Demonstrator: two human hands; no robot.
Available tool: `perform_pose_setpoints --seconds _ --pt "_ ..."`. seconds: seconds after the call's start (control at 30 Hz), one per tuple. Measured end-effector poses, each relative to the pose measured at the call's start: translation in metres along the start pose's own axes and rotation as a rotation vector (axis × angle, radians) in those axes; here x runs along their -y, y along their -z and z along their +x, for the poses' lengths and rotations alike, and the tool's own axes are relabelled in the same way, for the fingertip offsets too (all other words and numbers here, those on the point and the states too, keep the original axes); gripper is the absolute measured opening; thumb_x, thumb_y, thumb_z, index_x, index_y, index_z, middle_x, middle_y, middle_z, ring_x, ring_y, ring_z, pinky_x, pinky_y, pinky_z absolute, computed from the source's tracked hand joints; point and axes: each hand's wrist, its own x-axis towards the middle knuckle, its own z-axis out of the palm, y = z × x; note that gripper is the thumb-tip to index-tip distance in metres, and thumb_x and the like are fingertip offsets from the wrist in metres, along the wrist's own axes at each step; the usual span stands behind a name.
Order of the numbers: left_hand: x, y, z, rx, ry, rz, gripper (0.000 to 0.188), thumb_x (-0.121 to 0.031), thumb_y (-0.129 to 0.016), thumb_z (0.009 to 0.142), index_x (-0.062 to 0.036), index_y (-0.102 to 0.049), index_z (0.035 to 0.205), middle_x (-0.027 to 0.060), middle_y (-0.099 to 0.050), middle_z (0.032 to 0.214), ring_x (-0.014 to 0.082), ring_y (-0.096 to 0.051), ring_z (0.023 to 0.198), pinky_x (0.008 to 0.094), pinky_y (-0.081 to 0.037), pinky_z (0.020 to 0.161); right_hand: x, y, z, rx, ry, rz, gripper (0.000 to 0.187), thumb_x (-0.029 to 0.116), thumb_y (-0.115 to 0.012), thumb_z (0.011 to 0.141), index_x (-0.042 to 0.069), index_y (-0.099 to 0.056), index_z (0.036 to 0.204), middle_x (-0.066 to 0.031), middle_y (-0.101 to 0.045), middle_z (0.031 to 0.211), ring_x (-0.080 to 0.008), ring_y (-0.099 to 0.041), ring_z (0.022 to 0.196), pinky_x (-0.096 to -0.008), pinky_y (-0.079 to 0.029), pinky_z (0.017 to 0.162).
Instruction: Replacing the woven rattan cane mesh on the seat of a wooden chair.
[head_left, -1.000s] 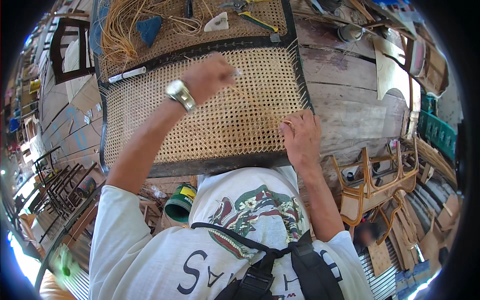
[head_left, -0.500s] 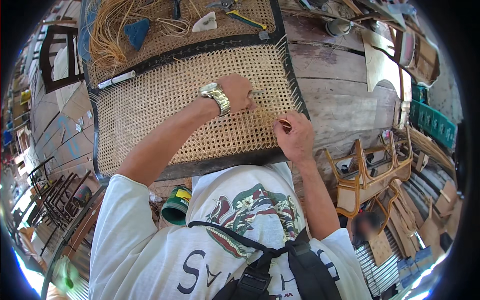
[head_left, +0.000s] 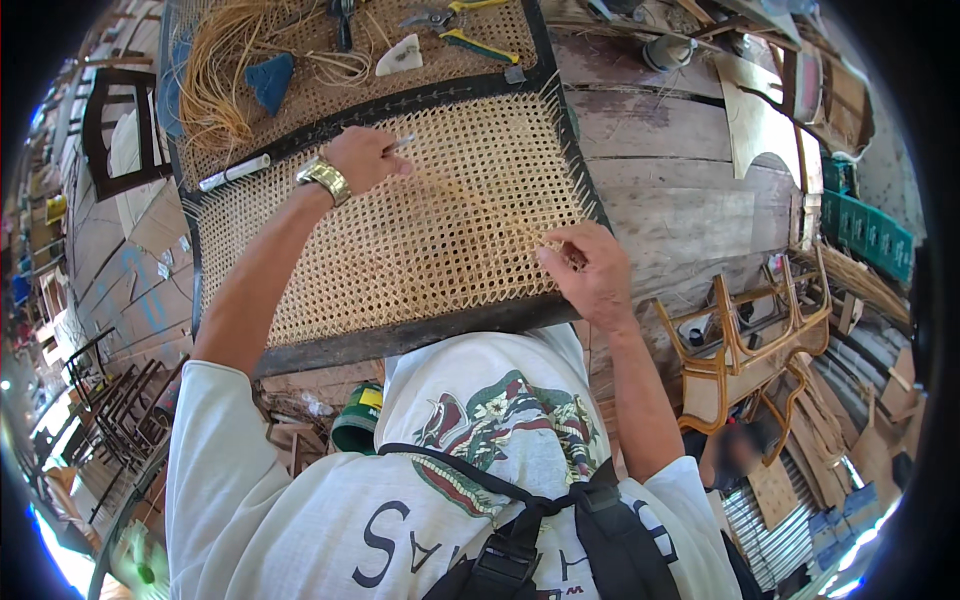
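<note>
A woven cane panel (head_left: 450, 240) with an open-hole pattern is stretched across a dark frame (head_left: 430, 328) in front of me. Over its upper middle is my left hand (head_left: 365, 160), a metal watch on the wrist; its fingers are closed around a thin, pale pointed tool (head_left: 402, 143). From there a cane strand (head_left: 480, 203) appears to run slantwise toward the right side of the weave. My right hand (head_left: 592, 270) is at the right edge of the panel, thumb and forefinger pinched together on the strand. Their grip on it is partly hidden.
On the frame's far section lie a bundle of cane strands (head_left: 215, 95), a blue cloth (head_left: 268, 82), a white piece (head_left: 400, 56), and yellow-handled cutters (head_left: 478, 44). A white tube (head_left: 235, 172) rests at the left. Wooden chair frames (head_left: 740, 350) stand right; a green can (head_left: 357, 418) sits below.
My left hand has moved left and away from me with the tool, widening the gap between my hands. The right hand has stayed nearly in place at the panel's right edge.
</note>
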Motion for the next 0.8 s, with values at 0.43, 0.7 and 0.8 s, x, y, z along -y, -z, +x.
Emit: perform_pose_setpoints --seconds 0.43,0.7,0.8 --pt "0.015 0.107 -0.033 -0.444 0.271 0.485 0.058 -0.042 -0.077 0.083 -0.0061 -0.062 0.126 0.0222 -0.061 0.113 0.0362 -0.065 0.101 0.0460 -0.054 0.083 -0.055 0.055 -0.085 0.081 -0.516 0.094 0.068 0.051 -0.060 0.095 -0.002 -0.050 0.136 -0.0165 -0.068 0.091 -0.0235 -0.065 0.084 -0.0361 -0.051 0.079" --pt "-0.162 -0.035 -0.090 -0.338 -0.272 -0.162 0.049 -0.043 -0.077 0.083 -0.0062 -0.067 0.113 0.0190 -0.061 0.107 0.0357 -0.066 0.092 0.0451 -0.054 0.079 -0.048 0.076 -0.120 0.119 -0.614 0.113 0.042 0.040 -0.062 0.097 0.001 -0.063 0.113 -0.0044 -0.065 0.077 -0.0130 -0.059 0.070 -0.0300 -0.049 0.066" --pt "-0.219 -0.073 -0.129 -0.266 -0.329 -0.236 0.054 -0.037 -0.079 0.079 -0.0072 -0.059 0.120 0.0169 -0.056 0.117 0.0376 -0.066 0.093 0.0452 -0.055 0.075 -0.042 0.076 -0.132 0.041 -0.581 0.488 0.025 0.027 -0.064 0.098 0.002 -0.065 0.100 0.0027 -0.058 0.071 -0.0056 -0.052 0.065 -0.0241 -0.043 0.060"
